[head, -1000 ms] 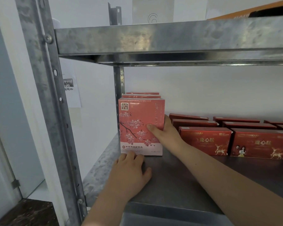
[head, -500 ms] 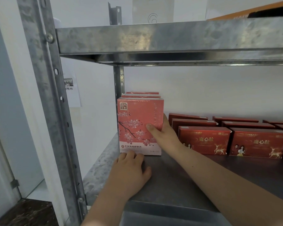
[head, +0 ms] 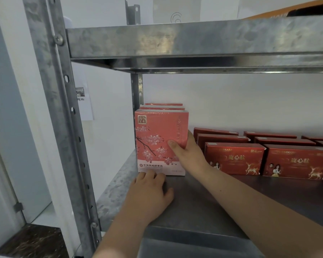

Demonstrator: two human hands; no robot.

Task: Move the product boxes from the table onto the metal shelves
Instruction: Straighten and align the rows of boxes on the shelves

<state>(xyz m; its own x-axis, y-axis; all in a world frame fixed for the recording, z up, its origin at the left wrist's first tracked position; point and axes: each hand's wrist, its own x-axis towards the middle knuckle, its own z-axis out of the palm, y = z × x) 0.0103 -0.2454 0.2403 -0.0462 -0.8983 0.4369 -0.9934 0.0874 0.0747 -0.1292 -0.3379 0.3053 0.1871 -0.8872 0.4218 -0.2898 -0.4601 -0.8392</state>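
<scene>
right grip (head: 187,155) clamped on upright pink box (head: 157,131), left grip (head: 149,194) spread flat at its base; abrupt release may topple it forward.

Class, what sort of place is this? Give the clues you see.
Probably a stockroom: bare metal shelves, rows of identical red boxes, and pink boxes lined up front to back.

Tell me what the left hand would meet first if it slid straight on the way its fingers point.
The pink box: the left hand lies on the shelf, fingertips at the box's lower front edge, perhaps already touching it.
</scene>
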